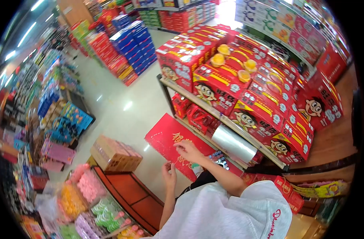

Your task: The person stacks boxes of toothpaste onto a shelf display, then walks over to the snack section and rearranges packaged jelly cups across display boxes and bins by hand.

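Note:
Both hands are held out in front of the body, above the floor and a red mat (160, 133) with gold characters. My left hand (169, 174) is raised with its fingers curled apart, holding nothing visible. Over the mat, my right hand (188, 150) has its fingers loosely bent and spread, with no object seen in it. To the right stands a shelf stacked with red milk cartons (245, 119). Several yellow cups (218, 59) sit on top of the cartons. A silvery roll (234, 144) lies on the shelf's lower level.
A cardboard box (115, 154) stands at the left beside a brown display counter (126, 191). Bagged pink goods (88, 185) lie at the lower left. Blue boxes (136, 47) and red boxes (106, 47) are stacked farther back in the aisle.

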Motion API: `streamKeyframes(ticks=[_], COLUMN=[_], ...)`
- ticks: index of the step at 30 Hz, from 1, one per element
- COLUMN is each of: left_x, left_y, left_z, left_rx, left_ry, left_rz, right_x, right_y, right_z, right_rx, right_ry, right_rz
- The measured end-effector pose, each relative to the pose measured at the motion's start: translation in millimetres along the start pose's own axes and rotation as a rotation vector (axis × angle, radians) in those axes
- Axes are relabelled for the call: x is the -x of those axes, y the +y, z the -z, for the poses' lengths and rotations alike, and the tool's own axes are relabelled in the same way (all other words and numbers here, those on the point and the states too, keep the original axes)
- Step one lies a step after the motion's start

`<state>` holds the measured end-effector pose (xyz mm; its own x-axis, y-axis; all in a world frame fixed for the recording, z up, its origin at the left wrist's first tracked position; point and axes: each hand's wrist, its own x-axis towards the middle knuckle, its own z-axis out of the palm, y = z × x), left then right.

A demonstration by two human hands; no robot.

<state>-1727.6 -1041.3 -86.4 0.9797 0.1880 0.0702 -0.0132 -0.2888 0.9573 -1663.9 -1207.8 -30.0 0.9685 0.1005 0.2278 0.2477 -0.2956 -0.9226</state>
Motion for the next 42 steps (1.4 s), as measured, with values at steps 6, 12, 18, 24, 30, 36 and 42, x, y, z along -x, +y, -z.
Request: streamKeyframes(ticks=[6,12,18,24,30,36,42], left_x=[-36.7,-67.1,-74.5,-118.2,-170.9,-183.5,-193.2], left_y=[55.6,126.8,176.5,200.5,251.4,235.4,230.8], left_z=[-76.0,-143.7,-199.7,-251.9,-327.2,-389.5,-387.2], left_rx=[0.095,0.124,0.126,0.067,0.108,-0.196,-0.119], left_ry=[-0.362,-0.609,-0.716,-0.621,-0.648,-0.539,-0.665], left_rz=[-0.167,-0.36,-0.549,-0.823,-0.878,-0.841,-0.825], right_x=[9.6,-24.2,-68.0,-80.4,-88.0,-95.4,-97.8], right_y=[-12.5,13.2,55.3,54.9,50.9,56.9,59.0], right_z=[142.5,279.9,349.4,350.6,353.6,358.9,357.0], right_rx=[0.087,0.547,0.637,0.742,0.578,0.593,0.606], right_ry=[0.491,0.671,0.753,0.689,0.701,0.695,0.641], right_rz=[-0.026,0.096,-0.262,-0.214,-0.157,-0.179,-0.268])
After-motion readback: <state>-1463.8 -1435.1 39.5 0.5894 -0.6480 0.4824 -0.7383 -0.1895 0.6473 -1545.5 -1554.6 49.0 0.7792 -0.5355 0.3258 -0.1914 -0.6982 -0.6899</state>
